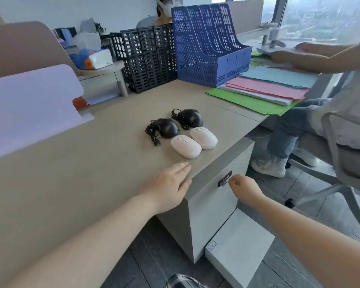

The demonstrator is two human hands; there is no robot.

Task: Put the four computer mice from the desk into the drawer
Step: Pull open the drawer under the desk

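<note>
Reaching below the desk (92,163) edge, the right hand (244,189) pinches at the lock (224,178) on the drawer (212,202) front; whether it grips anything there seems unclear. Four mice (185,133) sit clustered up and left of it, long axes slanting away. Nearer them, the left hand (170,188) lies flat and empty. No part of the drawer's interior shows.

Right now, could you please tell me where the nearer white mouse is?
In the head view, the nearer white mouse lies on the desk near its front edge, beside the other white mouse, just beyond the left hand.
</note>
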